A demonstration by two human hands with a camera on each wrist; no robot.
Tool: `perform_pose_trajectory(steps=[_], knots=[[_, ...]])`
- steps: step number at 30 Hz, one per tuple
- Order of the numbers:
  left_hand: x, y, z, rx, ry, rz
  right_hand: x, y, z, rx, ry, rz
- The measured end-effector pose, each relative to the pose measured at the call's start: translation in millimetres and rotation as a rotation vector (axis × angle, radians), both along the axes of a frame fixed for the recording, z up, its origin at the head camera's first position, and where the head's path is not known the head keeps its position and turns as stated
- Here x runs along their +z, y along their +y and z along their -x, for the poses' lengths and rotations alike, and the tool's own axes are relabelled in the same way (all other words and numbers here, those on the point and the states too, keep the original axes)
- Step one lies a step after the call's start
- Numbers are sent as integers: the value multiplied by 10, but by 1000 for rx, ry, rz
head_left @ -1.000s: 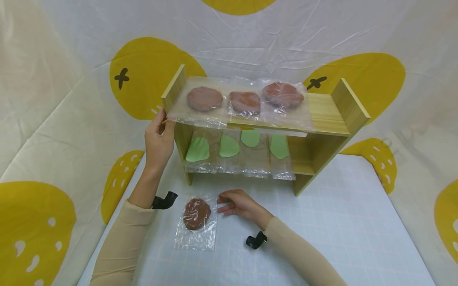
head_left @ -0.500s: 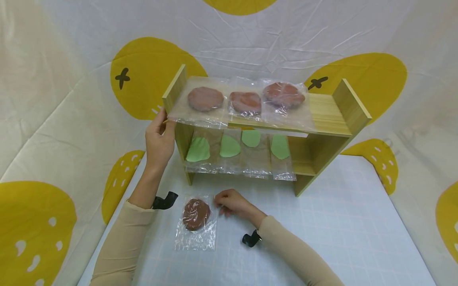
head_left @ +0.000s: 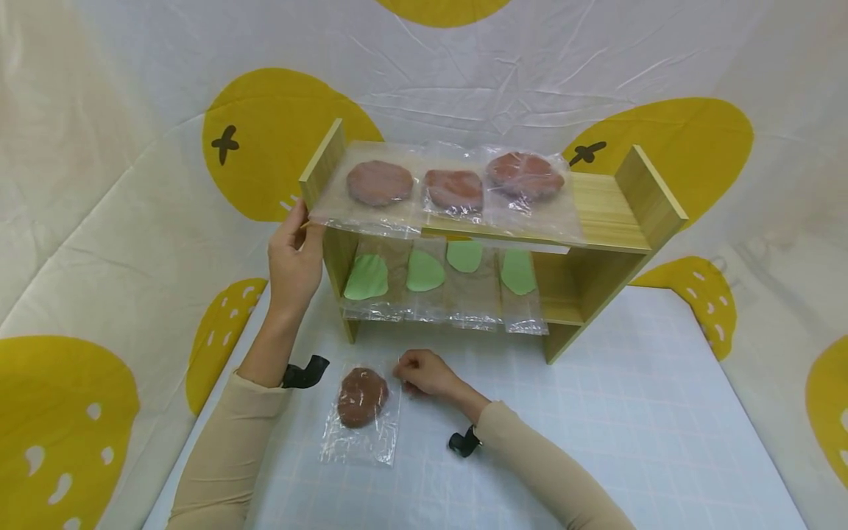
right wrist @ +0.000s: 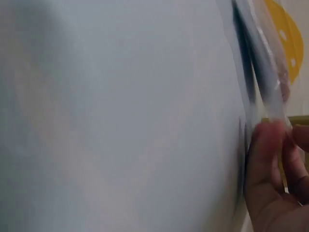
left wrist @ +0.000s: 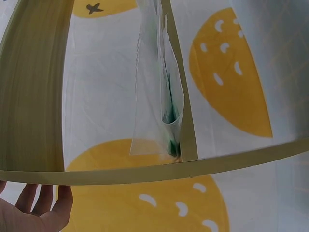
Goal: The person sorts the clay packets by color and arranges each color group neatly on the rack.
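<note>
My left hand [head_left: 296,254] holds the left side panel of a small wooden shelf [head_left: 606,213], just below the top board. In the left wrist view its fingers [left wrist: 62,208] lie along the panel's outer side. On the table in front of the shelf is a clear plastic bag [head_left: 358,445] with a flat brown round piece [head_left: 362,397] inside. My right hand [head_left: 427,374] pinches the bag's upper right corner between thumb and fingers. Seen from the right wrist, the pinched edge is lifted off the table.
Three bagged reddish-brown pieces [head_left: 380,183] lie along the top board, with bare board [head_left: 604,206] to their right. Several bagged green pieces [head_left: 425,271] line the lower board, bag ends hanging over its front edge. A patterned cloth [head_left: 464,73] hangs behind the table.
My right hand has moved left to the bag, and its fingers have closed on the corner. The bag has shifted slightly. My left hand stays on the shelf.
</note>
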State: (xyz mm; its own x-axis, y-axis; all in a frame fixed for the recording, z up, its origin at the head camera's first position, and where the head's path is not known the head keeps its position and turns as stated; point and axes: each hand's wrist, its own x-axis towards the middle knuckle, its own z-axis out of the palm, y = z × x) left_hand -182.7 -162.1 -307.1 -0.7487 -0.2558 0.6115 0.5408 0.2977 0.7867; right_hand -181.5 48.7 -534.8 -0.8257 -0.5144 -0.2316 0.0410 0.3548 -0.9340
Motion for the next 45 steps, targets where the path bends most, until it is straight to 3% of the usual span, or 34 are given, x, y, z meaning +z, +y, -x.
perform_pose_trajectory(steps=[3, 11, 16, 25, 38, 45], knots=[[-5, -5, 6, 7, 8, 2, 4, -22, -31, -32, -80, 111], [-1, -5, 2, 12, -5, 0, -60, -61, -99, -169, -404, 339], [8, -3, -9, 14, -23, 0, -91, -53, -111, -198, -489, 393], [16, 2, -14, 11, -21, -1, -102, -21, -120, -213, -480, 367], [20, 6, -26, 9, -19, -5, -47, -50, -185, -100, -325, 257], [19, 6, -28, -1, -16, -11, -53, -60, -222, -122, -285, 270]])
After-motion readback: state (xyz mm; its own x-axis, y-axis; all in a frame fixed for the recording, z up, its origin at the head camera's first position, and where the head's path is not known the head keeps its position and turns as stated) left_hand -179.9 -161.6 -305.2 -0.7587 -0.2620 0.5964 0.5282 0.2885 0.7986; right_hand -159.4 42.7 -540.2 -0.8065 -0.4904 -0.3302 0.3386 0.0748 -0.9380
